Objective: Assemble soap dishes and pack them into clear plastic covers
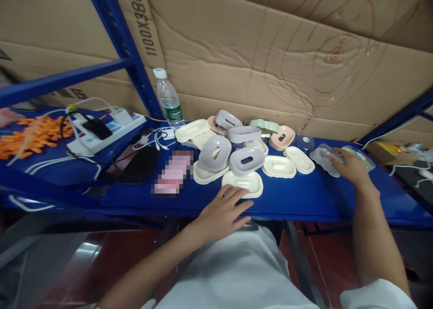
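Note:
My left hand (pixel 225 212) is spread at the front edge of the blue table, its fingertips beside a cream oval dish (pixel 248 183). Over on the right, my right hand (pixel 350 164) has its fingers on a translucent grey wavy-edged piece (pixel 325 158); they look closed on its edge. A translucent green piece (pixel 360 158) lies just beyond that wrist. In the middle is a loose group of oval dishes: grey ones (pixel 246 160), cream ones (pixel 279 167), a green one (pixel 265 126) and a peach one (pixel 282 138). Several overlap.
A water bottle (pixel 170 103) stands behind the dishes, against cardboard (pixel 237 52). A blurred pink phone-like object (pixel 174 172) lies left of them. Farther left are cables, a power strip (pixel 101 137) and orange pieces (pixel 34 135). An open box (pixel 394 153) sits at the right.

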The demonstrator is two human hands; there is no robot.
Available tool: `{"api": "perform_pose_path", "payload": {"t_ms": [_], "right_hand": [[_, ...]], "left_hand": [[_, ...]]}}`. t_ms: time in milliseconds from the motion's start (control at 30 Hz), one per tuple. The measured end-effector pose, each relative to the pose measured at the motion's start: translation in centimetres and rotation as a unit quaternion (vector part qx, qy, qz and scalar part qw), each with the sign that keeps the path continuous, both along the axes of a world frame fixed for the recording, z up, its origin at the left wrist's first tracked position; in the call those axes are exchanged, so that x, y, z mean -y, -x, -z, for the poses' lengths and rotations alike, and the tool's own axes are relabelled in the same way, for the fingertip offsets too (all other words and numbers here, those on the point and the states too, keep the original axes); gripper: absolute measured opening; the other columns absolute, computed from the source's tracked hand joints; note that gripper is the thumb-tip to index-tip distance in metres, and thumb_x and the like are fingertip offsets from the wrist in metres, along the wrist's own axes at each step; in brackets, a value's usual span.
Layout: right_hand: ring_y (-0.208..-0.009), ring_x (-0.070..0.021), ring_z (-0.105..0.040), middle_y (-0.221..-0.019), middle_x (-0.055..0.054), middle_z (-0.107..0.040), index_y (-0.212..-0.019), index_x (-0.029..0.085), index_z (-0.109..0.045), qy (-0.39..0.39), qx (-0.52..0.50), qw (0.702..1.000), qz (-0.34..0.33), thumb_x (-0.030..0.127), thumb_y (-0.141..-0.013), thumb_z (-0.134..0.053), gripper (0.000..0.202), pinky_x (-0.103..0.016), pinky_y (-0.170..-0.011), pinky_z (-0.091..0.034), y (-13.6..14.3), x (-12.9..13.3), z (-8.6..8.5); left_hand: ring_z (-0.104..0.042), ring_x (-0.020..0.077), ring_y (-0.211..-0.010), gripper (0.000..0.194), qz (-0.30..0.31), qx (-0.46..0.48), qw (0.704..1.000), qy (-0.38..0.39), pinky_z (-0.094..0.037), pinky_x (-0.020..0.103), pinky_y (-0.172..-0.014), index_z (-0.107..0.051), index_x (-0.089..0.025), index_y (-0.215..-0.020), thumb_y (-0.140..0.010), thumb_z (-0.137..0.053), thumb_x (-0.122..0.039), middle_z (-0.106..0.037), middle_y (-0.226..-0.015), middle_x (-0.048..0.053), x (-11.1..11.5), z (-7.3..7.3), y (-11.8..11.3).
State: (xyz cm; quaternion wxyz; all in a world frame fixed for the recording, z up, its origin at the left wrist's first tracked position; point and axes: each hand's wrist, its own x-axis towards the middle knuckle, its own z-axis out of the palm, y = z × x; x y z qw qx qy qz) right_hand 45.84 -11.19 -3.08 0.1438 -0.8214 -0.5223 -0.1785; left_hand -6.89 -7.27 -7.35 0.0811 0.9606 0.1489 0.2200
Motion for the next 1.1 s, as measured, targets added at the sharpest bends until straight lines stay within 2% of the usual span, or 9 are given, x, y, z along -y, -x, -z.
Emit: {"api": "perform_pose_path", "payload": {"t_ms": [133,267,400,533,667,767,833,967,1100], "right_hand": [[-0.116,-0.0358,-0.069,-0.126,-0.029,-0.075,-0.130,0.010,-0.071,-0.053,-0.004,0.998,0.022,0.036,-0.105,-0.048,0.043,-0.041,-0.092,-0.047,0.8,-2.8,-2.3],[-0.118,-0.0365,-0.067,-0.128,-0.032,-0.072,-0.138,0.006,-0.066,-0.096,-0.002,0.995,-0.012,0.039,-0.110,-0.037,0.052,-0.042,-0.093,-0.044,3.4,-7.6,-3.7],[-0.122,-0.0331,-0.067,-0.132,-0.024,-0.074,-0.136,0.013,-0.068,-0.098,-0.002,0.987,-0.125,0.040,-0.111,-0.035,0.049,-0.043,-0.100,-0.045,7.9,-11.9,-2.7],[-0.132,-0.0314,-0.064,-0.140,-0.012,-0.074,-0.136,0.024,-0.069,-0.075,0.003,0.969,-0.236,0.044,-0.109,-0.045,0.042,-0.047,-0.111,-0.042,11.5,-13.5,-0.5],[-0.142,-0.0336,-0.058,-0.151,-0.012,-0.066,-0.143,0.025,-0.064,-0.070,-0.011,0.964,-0.256,0.046,-0.108,-0.045,0.045,-0.053,-0.115,-0.040,11.5,-13.0,0.4],[-0.144,-0.0355,-0.056,-0.154,-0.014,-0.063,-0.146,0.025,-0.061,-0.053,-0.029,0.978,-0.199,0.048,-0.107,-0.043,0.050,-0.055,-0.115,-0.043,9.8,-12.0,-0.2],[-0.139,-0.0348,-0.061,-0.148,-0.012,-0.068,-0.142,0.025,-0.066,-0.024,-0.035,0.985,-0.165,0.049,-0.106,-0.044,0.048,-0.053,-0.112,-0.047,8.5,-10.8,-0.8],[-0.115,-0.0347,-0.074,-0.124,-0.012,-0.079,-0.132,0.024,-0.072,0.035,-0.030,0.996,-0.073,0.050,-0.103,-0.046,0.046,-0.049,-0.098,-0.057,6.8,-6.5,-0.7],[-0.126,-0.0478,-0.067,-0.141,-0.026,-0.069,-0.139,0.017,-0.068,0.072,0.001,0.997,0.027,0.057,-0.101,-0.050,0.058,-0.065,-0.104,-0.050,6.4,-1.5,1.5]], "left_hand": [[-0.057,0.0300,-0.138,0.032,-0.002,0.005,1.000,-0.002,-0.040,0.052,-0.119,-0.067,-0.023,-0.134,-0.109,-0.057,-0.041,-0.064,-0.145,0.013,0.1,0.0,0.0],[-0.057,0.0294,-0.139,0.033,-0.005,0.011,1.000,-0.005,-0.039,0.051,-0.120,-0.066,-0.023,-0.134,-0.108,-0.058,-0.042,-0.064,-0.145,0.012,0.1,0.2,0.0],[-0.057,0.0289,-0.137,0.035,-0.006,0.015,1.000,-0.009,-0.037,0.050,-0.121,-0.067,-0.024,-0.135,-0.107,-0.061,-0.043,-0.065,-0.144,0.010,0.1,0.4,0.1],[-0.058,0.0278,-0.135,0.035,-0.012,0.020,0.999,-0.022,-0.038,0.047,-0.120,-0.068,-0.024,-0.133,-0.105,-0.064,-0.044,-0.065,-0.143,0.010,0.1,0.4,0.0],[-0.057,0.0276,-0.135,0.035,-0.016,0.019,0.999,-0.036,-0.038,0.047,-0.120,-0.069,-0.023,-0.132,-0.104,-0.065,-0.044,-0.065,-0.142,0.010,0.1,0.5,0.0],[-0.057,0.0282,-0.135,0.035,-0.012,0.021,0.999,-0.033,-0.037,0.048,-0.120,-0.068,-0.023,-0.133,-0.106,-0.063,-0.044,-0.065,-0.143,0.010,0.1,0.6,0.1],[-0.057,0.0286,-0.136,0.035,-0.009,0.019,0.999,-0.030,-0.037,0.048,-0.120,-0.068,-0.023,-0.134,-0.106,-0.062,-0.043,-0.065,-0.143,0.010,0.0,0.6,0.1],[-0.057,0.0290,-0.136,0.034,-0.008,0.016,0.999,-0.032,-0.038,0.049,-0.120,-0.067,-0.023,-0.134,-0.107,-0.061,-0.042,-0.065,-0.144,0.011,0.0,0.5,0.1],[-0.058,0.0297,-0.135,0.033,-0.005,0.014,0.999,-0.036,-0.040,0.050,-0.118,-0.066,-0.022,-0.133,-0.108,-0.059,-0.042,-0.065,-0.143,0.012,0.1,0.5,0.1]]}}
